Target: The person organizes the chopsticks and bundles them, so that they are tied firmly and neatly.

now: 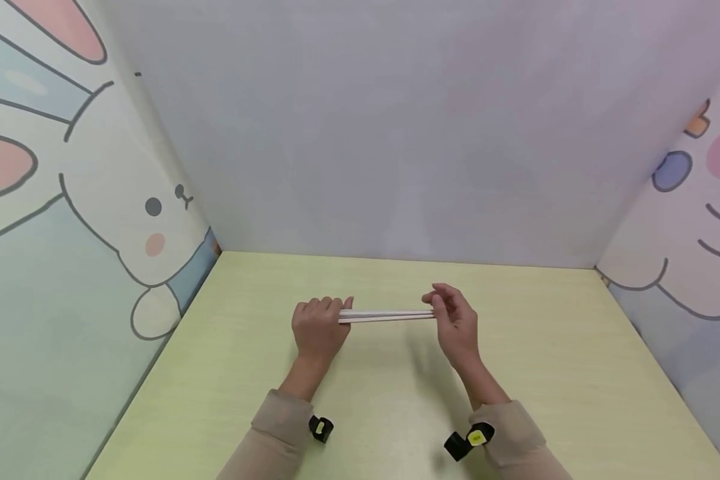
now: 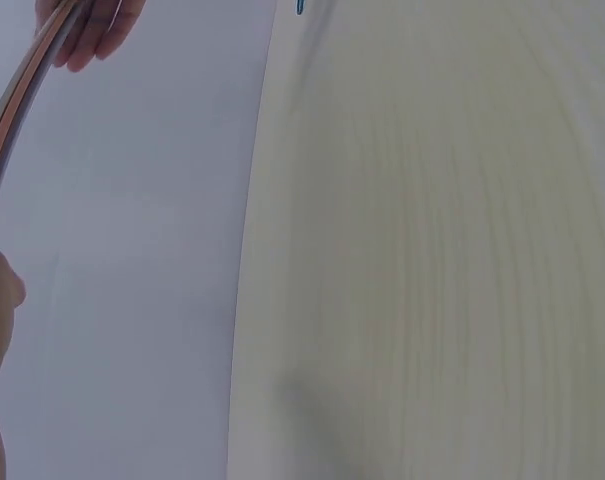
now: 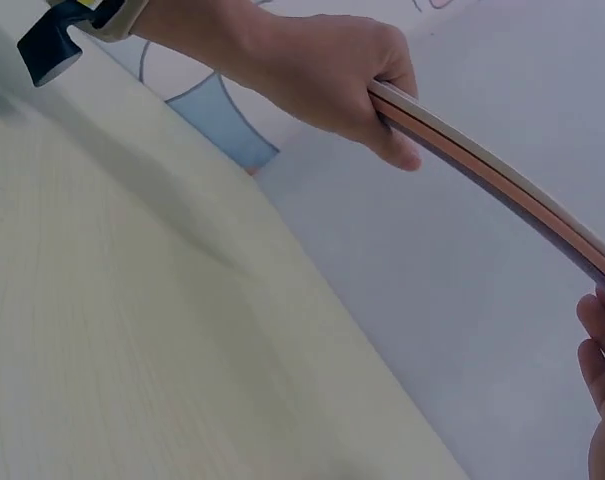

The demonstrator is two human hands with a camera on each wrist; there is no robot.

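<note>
A long, slim bar (image 1: pixel 387 315) is held level above the table between my hands. From above it shows as pale strips with a thin dark line between them. In the right wrist view the bar (image 3: pixel 502 185) shows a brown band between a pale and a dark grey layer. My left hand (image 1: pixel 319 327) grips its left end in a fist, hiding that end, thumb (image 1: pixel 348 303) uppermost. At the other end, my right hand (image 1: pixel 456 327) holds it between thumb and fingers, the fingers loosely bent. In the left wrist view the right hand's fingertips (image 2: pixel 107 40) hang past the bar.
A pale yellow-green table (image 1: pixel 384 407) lies below, with a plain grey wall (image 1: pixel 396 133) behind it. Side panels with a rabbit drawing (image 1: pixel 126 200) and another cartoon (image 1: pixel 696 220) stand left and right. Black wrist cameras (image 1: pixel 321 428) hang at both sleeves.
</note>
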